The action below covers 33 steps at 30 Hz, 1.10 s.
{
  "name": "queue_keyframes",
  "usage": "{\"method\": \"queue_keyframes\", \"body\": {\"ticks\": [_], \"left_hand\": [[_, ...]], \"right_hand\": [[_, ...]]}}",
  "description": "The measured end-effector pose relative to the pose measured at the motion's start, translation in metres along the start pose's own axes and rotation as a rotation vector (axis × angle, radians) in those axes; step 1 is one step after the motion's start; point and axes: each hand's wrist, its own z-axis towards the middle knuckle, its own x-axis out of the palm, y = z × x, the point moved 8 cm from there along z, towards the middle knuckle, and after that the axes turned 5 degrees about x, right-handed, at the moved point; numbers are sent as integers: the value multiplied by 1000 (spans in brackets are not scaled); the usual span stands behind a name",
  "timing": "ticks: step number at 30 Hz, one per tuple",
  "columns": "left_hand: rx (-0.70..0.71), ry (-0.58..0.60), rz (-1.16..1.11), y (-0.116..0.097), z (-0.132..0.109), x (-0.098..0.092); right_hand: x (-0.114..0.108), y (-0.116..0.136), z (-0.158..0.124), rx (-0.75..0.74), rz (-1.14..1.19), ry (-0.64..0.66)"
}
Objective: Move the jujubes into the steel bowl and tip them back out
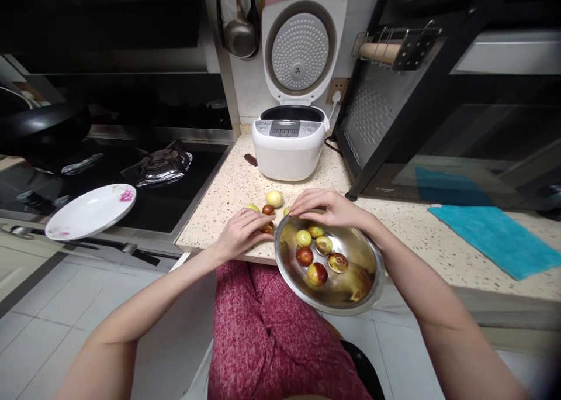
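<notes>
A shiny metal bowl [372, 277] juts past the counter's front edge, tilted, with several green and red-brown jujubes [318, 273] inside. My right hand [326, 207] grips its rim, the thumb on the inner side and the fingers across the edge. On the counter, beside the bowl's left side, lie more jujubes, among them a pale green one [274, 199] and a brown one [268, 210]. My left hand [241, 230], a ring on one finger, curves loosely around this group with its fingers stretched out. Part of the group is hidden behind the fingers.
Behind the jujubes stands a white rice cooker [287, 154], lid raised. A white flowered plate [92, 213] rests at the stove's front edge. A black oven [482, 131] and a blue cloth [499, 236] are on the right. A wok [44, 125] sits far left.
</notes>
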Motion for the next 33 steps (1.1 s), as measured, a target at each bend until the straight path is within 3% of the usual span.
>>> {"method": "queue_keyframes", "body": {"ticks": [3,6,16,25,33], "left_hand": [[-17,-116,-152,2,1,-11],[9,-154,-277,1,2,-17],[131,-85,-400,-8,4,-12],[229,135,-319,-22,6,-2],[226,194,-328,-23,4,5]], "right_hand": [[2,6,2,-6,8,-29],[5,13,4,-34,5,-71],[21,26,7,-69,-3,-26],[30,23,5,-56,53,55],[38,16,3,-43,53,129]]}}
